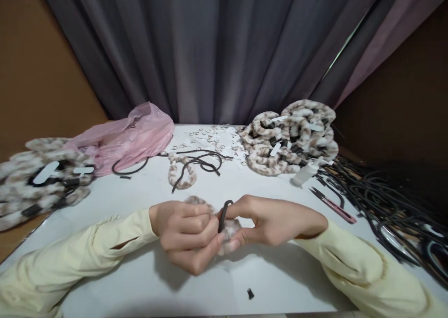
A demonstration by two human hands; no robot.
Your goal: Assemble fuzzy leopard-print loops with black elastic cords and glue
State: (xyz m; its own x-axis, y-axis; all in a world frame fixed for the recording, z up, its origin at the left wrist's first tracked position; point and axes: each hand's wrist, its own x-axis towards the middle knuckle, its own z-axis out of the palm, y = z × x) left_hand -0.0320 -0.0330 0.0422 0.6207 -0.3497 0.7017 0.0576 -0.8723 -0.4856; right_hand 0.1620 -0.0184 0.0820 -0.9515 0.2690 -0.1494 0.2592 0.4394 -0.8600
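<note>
My left hand [189, 234] is closed around a plush fur ring [234, 227], white with brown-grey patches, over the middle of the table. Part of the ring shows behind the knuckles; the rest is hidden by my fingers. A loop of dark cord [226, 210] stands up from the ring between my hands. From the right, the thumb and forefinger of my right hand [269, 220] pinch the ring, with the forefinger against the cord loop. Just beyond lies another fur ring [191, 180] with loose dark cords [206, 162] across it.
Piles of tagged fur rings stand at left [45, 183] and back right. A pink plastic bag [129, 134] lies at back left, small metal rings [217, 141] at the back. On the right are a white bottle [306, 172], pink-handled snips [334, 206] and tangled black cords [378, 197].
</note>
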